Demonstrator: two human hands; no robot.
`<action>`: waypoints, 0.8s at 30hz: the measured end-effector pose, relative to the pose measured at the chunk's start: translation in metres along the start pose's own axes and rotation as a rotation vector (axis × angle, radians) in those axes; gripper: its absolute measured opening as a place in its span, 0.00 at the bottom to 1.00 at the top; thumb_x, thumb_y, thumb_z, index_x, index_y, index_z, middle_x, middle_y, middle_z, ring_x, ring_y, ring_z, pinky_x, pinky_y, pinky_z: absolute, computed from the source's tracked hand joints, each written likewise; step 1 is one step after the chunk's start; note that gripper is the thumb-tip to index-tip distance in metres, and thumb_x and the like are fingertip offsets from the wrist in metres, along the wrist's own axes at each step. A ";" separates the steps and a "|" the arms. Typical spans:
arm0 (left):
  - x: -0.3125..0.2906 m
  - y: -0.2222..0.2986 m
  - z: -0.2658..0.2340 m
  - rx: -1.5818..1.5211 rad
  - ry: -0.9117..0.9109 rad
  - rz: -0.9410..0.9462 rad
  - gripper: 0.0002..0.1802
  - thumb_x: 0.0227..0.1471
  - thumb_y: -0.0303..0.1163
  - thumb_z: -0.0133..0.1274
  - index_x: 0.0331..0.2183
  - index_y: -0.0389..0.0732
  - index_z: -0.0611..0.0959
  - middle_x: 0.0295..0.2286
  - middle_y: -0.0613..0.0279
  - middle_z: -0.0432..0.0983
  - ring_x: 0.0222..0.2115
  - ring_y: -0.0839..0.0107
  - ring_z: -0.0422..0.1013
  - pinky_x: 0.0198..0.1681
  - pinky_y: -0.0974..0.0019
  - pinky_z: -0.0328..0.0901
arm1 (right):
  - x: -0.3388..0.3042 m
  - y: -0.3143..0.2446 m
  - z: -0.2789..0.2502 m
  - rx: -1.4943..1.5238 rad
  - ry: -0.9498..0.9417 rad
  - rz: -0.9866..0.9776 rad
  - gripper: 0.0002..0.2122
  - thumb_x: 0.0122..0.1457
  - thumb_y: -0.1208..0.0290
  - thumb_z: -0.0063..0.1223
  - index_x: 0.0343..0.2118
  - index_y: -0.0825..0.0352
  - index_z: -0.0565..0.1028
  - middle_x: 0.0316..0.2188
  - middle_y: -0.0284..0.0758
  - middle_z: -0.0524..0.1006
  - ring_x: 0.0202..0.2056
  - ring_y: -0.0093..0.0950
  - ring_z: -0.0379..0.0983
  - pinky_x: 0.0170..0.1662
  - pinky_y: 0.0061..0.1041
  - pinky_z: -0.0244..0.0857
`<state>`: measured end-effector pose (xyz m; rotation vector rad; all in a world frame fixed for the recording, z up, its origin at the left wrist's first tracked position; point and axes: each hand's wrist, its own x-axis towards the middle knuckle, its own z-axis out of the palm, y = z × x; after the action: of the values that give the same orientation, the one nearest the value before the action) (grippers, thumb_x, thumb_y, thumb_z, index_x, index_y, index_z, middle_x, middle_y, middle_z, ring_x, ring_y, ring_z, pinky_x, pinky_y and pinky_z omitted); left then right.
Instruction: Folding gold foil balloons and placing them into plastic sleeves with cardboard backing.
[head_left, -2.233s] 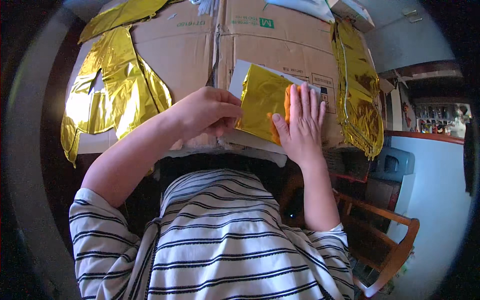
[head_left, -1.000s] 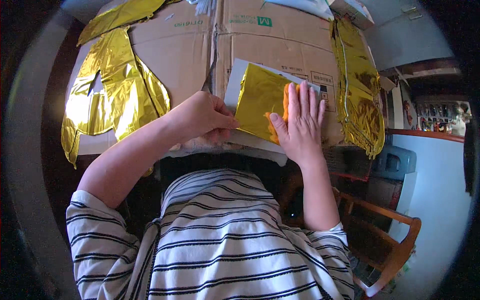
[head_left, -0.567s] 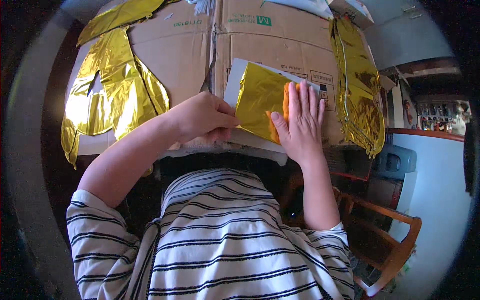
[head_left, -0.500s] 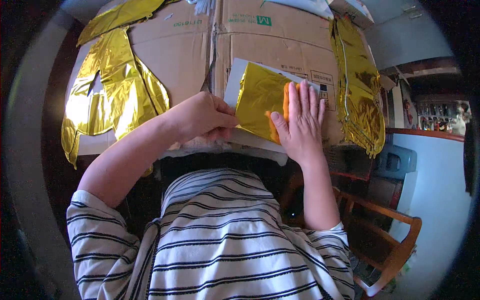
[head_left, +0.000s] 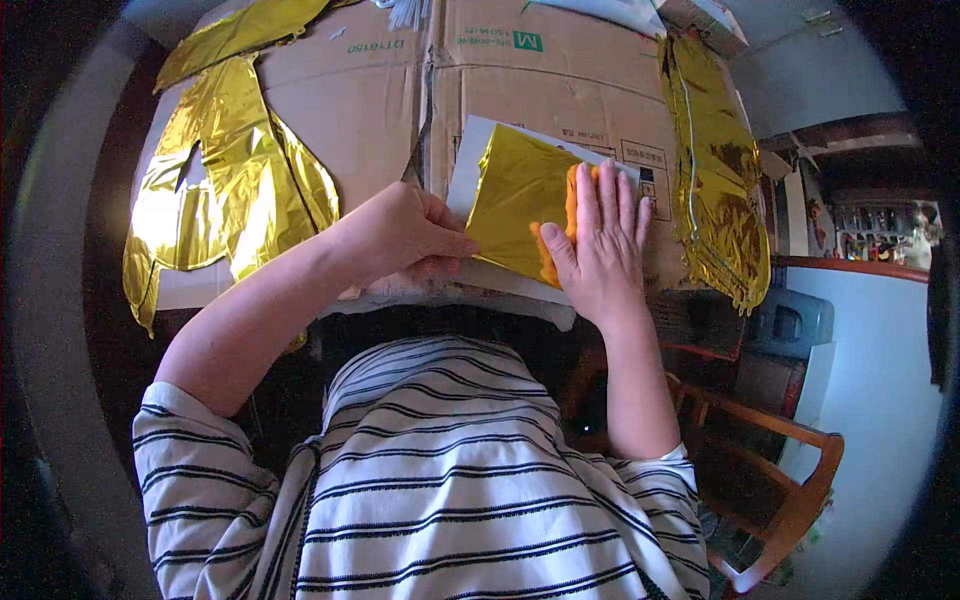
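A shiny gold foil sheet (head_left: 520, 205) lies tilted over a white sheet (head_left: 472, 160), whose edge shows along the left and top. My right hand (head_left: 603, 245) rests flat on the foil's right side, fingers stretched out and pressed together lengthwise. Under that palm is an orange cloth (head_left: 546, 262), mostly covered by the hand. At the foil's near left corner, my left hand (head_left: 425, 235) is closed in a pinch on the foil edge; its inner fingers are partly hidden.
Flattened cardboard (head_left: 350, 110) covers the table. Cut gold foil pieces (head_left: 235, 170) lie on the left, and more gold foil (head_left: 715, 170) hangs over the right edge. A wooden chair (head_left: 780, 500) stands at the lower right; a white bundle (head_left: 405, 12) is at the far edge.
The foil's near left corner has shifted slightly left with my left hand's pinch. My right hand stays in place on the orange cloth.
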<state>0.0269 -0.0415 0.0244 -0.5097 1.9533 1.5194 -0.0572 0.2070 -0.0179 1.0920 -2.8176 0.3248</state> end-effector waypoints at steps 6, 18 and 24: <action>-0.002 0.001 0.001 0.038 0.029 0.000 0.12 0.54 0.38 0.62 0.32 0.38 0.87 0.20 0.67 0.79 0.19 0.80 0.72 0.23 0.74 0.68 | 0.000 0.000 -0.001 -0.009 -0.004 0.005 0.37 0.65 0.42 0.35 0.68 0.67 0.52 0.68 0.55 0.49 0.68 0.53 0.43 0.68 0.57 0.28; -0.004 0.001 0.003 0.122 0.063 0.050 0.15 0.53 0.38 0.62 0.26 0.35 0.83 0.19 0.65 0.78 0.16 0.81 0.69 0.20 0.73 0.64 | 0.000 0.000 0.000 -0.005 -0.013 0.007 0.38 0.65 0.41 0.34 0.68 0.67 0.51 0.69 0.55 0.48 0.69 0.52 0.41 0.68 0.56 0.26; -0.005 0.001 0.002 0.139 0.055 0.071 0.15 0.55 0.39 0.61 0.25 0.36 0.84 0.17 0.66 0.77 0.16 0.78 0.70 0.20 0.71 0.66 | 0.000 0.000 0.000 -0.021 -0.014 0.002 0.38 0.65 0.41 0.35 0.68 0.67 0.51 0.69 0.54 0.48 0.69 0.52 0.41 0.68 0.57 0.26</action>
<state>0.0307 -0.0393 0.0283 -0.4311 2.1217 1.4132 -0.0571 0.2066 -0.0179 1.0915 -2.8280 0.2883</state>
